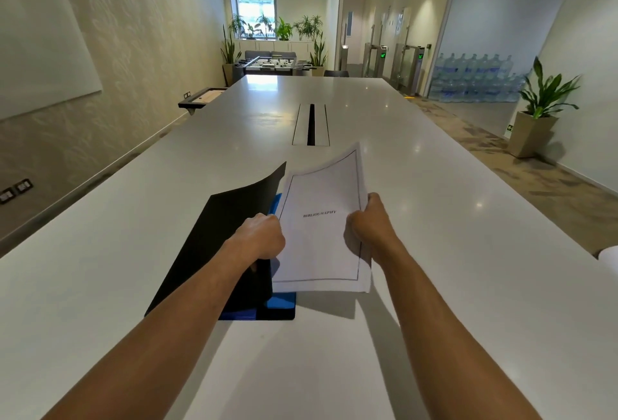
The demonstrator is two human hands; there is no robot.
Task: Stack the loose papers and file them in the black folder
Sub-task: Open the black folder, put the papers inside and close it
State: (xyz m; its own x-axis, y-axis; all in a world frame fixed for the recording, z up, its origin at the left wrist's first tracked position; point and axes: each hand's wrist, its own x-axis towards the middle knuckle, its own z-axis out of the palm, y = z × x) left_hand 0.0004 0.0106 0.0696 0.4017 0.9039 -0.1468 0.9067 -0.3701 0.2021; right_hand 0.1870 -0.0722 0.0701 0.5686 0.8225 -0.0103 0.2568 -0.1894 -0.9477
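While left hand point(264, 235) fingers lift black folder point(214, 245) cover, right hand point(371, 222) grips papers point(321, 235).

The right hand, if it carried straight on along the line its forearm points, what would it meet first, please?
Probably nothing near: the right hand already grips the stacked papers, and past them lies bare table, with the cable slot off to its left.

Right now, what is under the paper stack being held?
Under the paper stack lies the open black folder, its blue inner pocket showing at the near edge. Whatever else the folder holds beneath is covered.
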